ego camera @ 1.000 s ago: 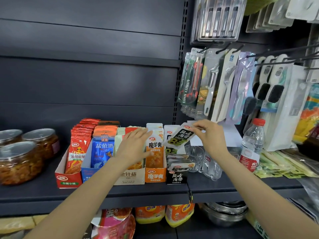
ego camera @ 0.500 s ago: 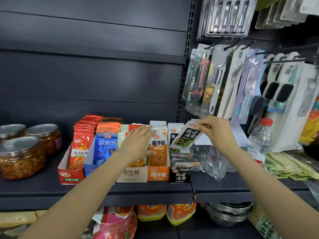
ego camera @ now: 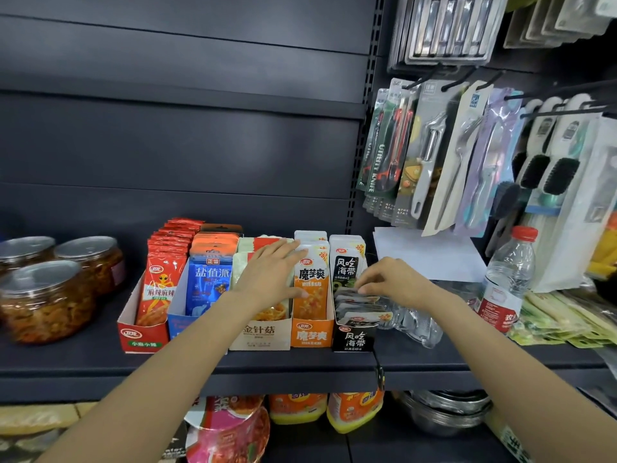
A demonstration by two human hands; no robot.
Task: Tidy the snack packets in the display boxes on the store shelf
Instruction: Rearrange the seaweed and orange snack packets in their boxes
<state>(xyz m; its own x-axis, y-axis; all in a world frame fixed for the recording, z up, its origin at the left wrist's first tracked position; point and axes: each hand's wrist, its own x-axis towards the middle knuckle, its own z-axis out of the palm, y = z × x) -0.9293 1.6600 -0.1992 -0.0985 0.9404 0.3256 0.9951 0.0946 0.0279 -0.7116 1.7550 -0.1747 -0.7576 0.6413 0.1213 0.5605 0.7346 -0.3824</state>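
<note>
A: Snack packets (ego camera: 310, 282), five display boxes side by side at the front of the dark shelf (ego camera: 100, 365). Left to right: red box (ego camera: 142, 335), blue box (ego camera: 178, 324), cream box (ego camera: 260, 334), orange box (ego camera: 311, 334), black box (ego camera: 354, 339).

B: Hands?

A: Left hand (ego camera: 270, 275) lies flat over the packets in the cream box, fingers straight and spread, fingertips reaching the top of the front orange packet next door. Thumb sits low against that packet's face. Not gripping anything.

B: Right?

A: Right hand (ego camera: 390, 282) is over the black box, fingers curled down, pinching the top edges of the black packets (ego camera: 354, 302) lying tipped forward in it. One black seaweed packet (ego camera: 346, 262) stands upright at the back of that box.

B: Other boxes?

A: Red packets (ego camera: 160, 282) upright in a tidy row, blue packets (ego camera: 208, 282) upright with orange-topped ones behind. Neither is touched.

B: Surroundings, quick.

A: Clear jars (ego camera: 43, 295) of something brown on the far left. Glass tumblers (ego camera: 414, 324) lying just right of the black box, water bottle (ego camera: 507, 279) with a red cap further right, white sheet (ego camera: 424, 252) behind. Hanging utensil packs (ego camera: 430, 155) and brushes (ego camera: 561, 175) on hooks above. Lower shelf shows yellow bottles (ego camera: 354, 409) and steel bowls (ego camera: 447, 412).
</note>
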